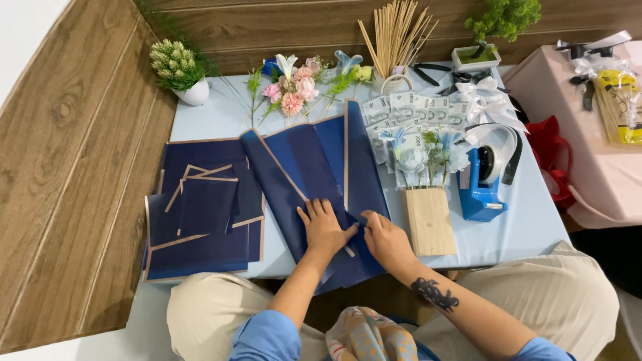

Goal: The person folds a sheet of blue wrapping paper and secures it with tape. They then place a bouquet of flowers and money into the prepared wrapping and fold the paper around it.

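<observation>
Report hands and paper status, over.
Left hand flat on blue paper. Right hand pinching its folded edge. Wood block beside right hand, apart.

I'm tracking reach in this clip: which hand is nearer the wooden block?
Right. The right hand rests on the blue paper just left of the wooden block; the left hand lies flat farther left.

Around you lay a stack of navy sheets (200,220), pink artificial flowers (292,90), a white pot of green buds (179,70), a bundle of wooden sticks (396,30), a blue tape dispenser (483,184), a wooden block (429,220) and white ribbon bows (487,100).
</observation>
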